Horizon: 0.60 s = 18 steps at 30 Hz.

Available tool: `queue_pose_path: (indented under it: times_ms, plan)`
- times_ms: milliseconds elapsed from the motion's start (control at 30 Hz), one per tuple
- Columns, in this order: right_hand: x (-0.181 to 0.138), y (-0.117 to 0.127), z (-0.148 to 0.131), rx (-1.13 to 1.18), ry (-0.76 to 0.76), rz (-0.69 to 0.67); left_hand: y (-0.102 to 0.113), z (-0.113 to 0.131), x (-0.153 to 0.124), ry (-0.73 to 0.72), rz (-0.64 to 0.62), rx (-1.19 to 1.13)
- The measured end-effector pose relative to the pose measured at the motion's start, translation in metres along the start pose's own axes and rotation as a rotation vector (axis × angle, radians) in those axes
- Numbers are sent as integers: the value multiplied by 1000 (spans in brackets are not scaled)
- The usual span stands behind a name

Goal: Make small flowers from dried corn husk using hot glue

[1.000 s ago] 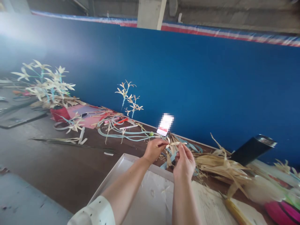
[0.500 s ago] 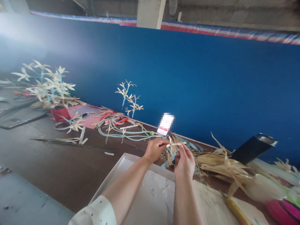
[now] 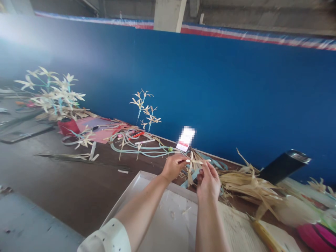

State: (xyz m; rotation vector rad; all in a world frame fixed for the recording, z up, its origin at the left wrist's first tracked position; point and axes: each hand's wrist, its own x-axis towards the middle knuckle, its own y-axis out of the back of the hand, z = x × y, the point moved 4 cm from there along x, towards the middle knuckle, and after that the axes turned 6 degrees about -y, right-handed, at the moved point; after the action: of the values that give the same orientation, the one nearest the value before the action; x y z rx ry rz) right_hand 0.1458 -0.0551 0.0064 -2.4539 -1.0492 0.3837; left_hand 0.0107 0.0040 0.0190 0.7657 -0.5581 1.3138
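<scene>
- Grip: left hand (image 3: 172, 168) and right hand (image 3: 209, 180) both pinching a thin pale strip (image 3: 197, 162), fingertip to fingertip, strip stretched between them.
- Brown counter (image 3: 65, 196) beneath grip, cluttered.
- White tray (image 3: 178, 210) just below grip, under forearms.
- Right of grip: dry husks (image 3: 244, 185), then tilted dark flask (image 3: 283, 168).
- Left: pale blue cords (image 3: 149, 153); farther, pale flowers (image 3: 60, 94).
- Behind grip: blue partition (image 3: 223, 87), concrete pillar (image 3: 168, 15) beyond its top.
</scene>
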Motion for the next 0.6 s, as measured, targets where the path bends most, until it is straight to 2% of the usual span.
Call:
queue_pose_path:
  times_ms: [200,333,600]
  plan:
    - [0,5,-14,-24,127,80,2,0,0,-42,-48,0]
    - [-3,0,-13,-130,213,38,2,3,-1,-54,-72,0]
    - [-5,-5,-9,-180,193,-17,0,5,-1,-35,-87,-11]
